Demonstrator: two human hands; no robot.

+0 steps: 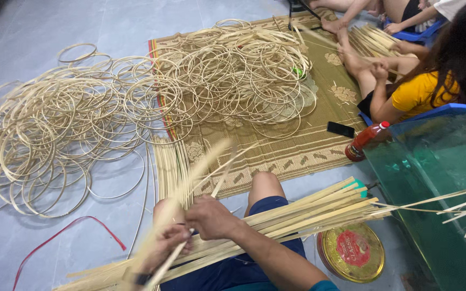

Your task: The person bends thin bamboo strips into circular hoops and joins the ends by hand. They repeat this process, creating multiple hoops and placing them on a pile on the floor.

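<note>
Bamboo strips (190,178) rise from both hands, left hand (163,248) and right hand (208,218) gripping them above the lap.

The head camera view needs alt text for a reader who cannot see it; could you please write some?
Seen from above, a seated person's left hand and right hand grip thin bamboo strips, with a long bundle of strips across the lap. Heaps of bamboo hoops cover the floor and a woven mat; other people sit beyond it.
</note>
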